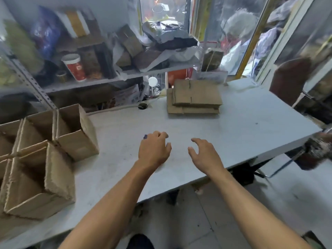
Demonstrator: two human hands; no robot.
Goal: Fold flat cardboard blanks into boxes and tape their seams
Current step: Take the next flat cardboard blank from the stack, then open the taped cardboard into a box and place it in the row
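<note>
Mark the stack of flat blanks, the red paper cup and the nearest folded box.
stack of flat blanks [195, 95], head view, on the top sheet's face.
red paper cup [76, 67], head view, on its side wall.
nearest folded box [59, 174], head view, on its right flap.

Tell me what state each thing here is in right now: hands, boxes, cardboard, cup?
Left hand: loosely curled, holding nothing.
Right hand: open, fingers spread, holding nothing.
Blanks: flat, stacked at the far side of the table, untouched.
Boxes: folded up, tops open, grouped at the table's left.
Cup: upright on the shelf; contents not visible.
</note>
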